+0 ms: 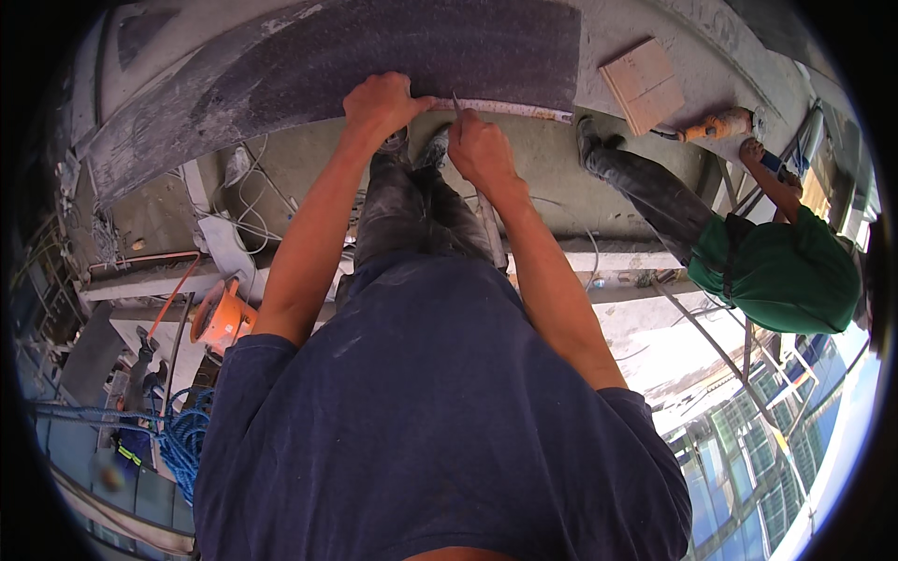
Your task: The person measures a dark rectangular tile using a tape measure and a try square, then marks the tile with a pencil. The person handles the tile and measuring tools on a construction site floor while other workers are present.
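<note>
Along the near edge of a dark grey slab (449, 56) lies a thin whitish measuring tape (510, 109). My left hand (382, 105) is closed at the tape's left end, thumb stretched along the slab edge; the inside of its grip is hidden. My right hand (481, 150) pinches a slim pointed marking tool, apparently a pencil (456, 103), its tip up against the tape and slab edge. Both forearms reach forward over my dusty trousers and shoes.
To the right, a co-worker in a green shirt (776, 271) has a hand near an orange angle grinder (720, 124). A tan board (644, 84) lies beside it. Left are an orange bucket (223, 316), blue rope (187, 435) and loose cables (248, 201). Scaffold poles (697, 327) stand lower right.
</note>
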